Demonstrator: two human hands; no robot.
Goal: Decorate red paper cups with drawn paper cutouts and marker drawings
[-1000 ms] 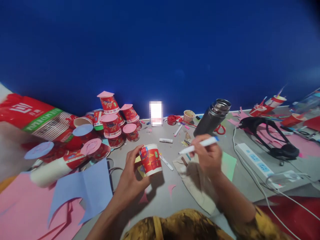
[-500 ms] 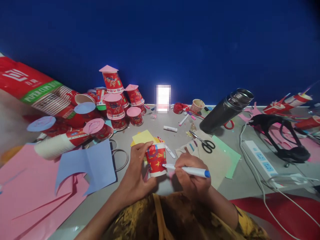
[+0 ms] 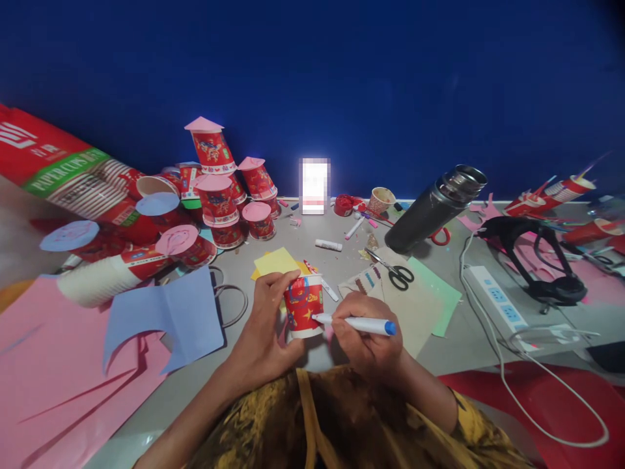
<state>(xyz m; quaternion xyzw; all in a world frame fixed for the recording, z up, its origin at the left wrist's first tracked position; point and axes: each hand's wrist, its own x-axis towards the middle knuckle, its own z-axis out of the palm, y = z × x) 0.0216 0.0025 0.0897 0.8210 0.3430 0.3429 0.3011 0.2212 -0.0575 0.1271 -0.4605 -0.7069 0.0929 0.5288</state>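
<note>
My left hand (image 3: 271, 326) grips a red paper cup (image 3: 305, 306) by its rim and base, fingers above and thumb below. The cup has a yellow star print and a blue ring drawn near its top. A white marker (image 3: 364, 324) with a blue end is pinched in my right hand (image 3: 368, 335). Its tip rests at the cup's side, close to the star; I cannot tell whether it touches. Behind the cup lie yellow paper (image 3: 276, 262) and a thin white marker with a red end (image 3: 328, 288).
Stacked red cups with pink paper tops (image 3: 217, 202) stand at the left, near blue paper (image 3: 188, 322) and pink sheets (image 3: 73, 371). Right of my hands are scissors (image 3: 401, 278), a dark flask (image 3: 430, 215), green paper (image 3: 432, 293), a power strip (image 3: 498, 296) and a black strap frame (image 3: 551, 286).
The whole view has shifted slightly, so the things on the table appear a little further left and higher. The marker tip stays by the star, and both hands keep their holds.
</note>
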